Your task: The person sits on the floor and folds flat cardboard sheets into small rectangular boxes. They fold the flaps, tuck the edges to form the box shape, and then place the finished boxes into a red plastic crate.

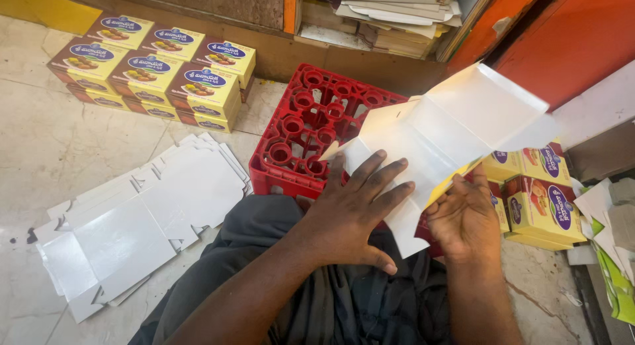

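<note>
Your flat, unfolded white cardboard box blank with yellow printed edges (450, 127) lies right of centre in the frame, stretching from your lap up toward the upper right, over the red plastic bottle crate (297, 136). Your left hand (354, 213) rests palm down on its lower left part, fingers (380, 176) spread wide and pressed flat against the white surface, gripping nothing. Your right hand (466, 219) is at the blank's lower right edge, fingers curled around a yellow flap and holding it, the thumb hidden under the card. Both forearms come up from the bottom of the frame across your dark clothing. A pile of flat white blanks (139, 219) sits on the floor at lower left, and finished yellow boxes (149, 74) are stacked at upper left.
</note>
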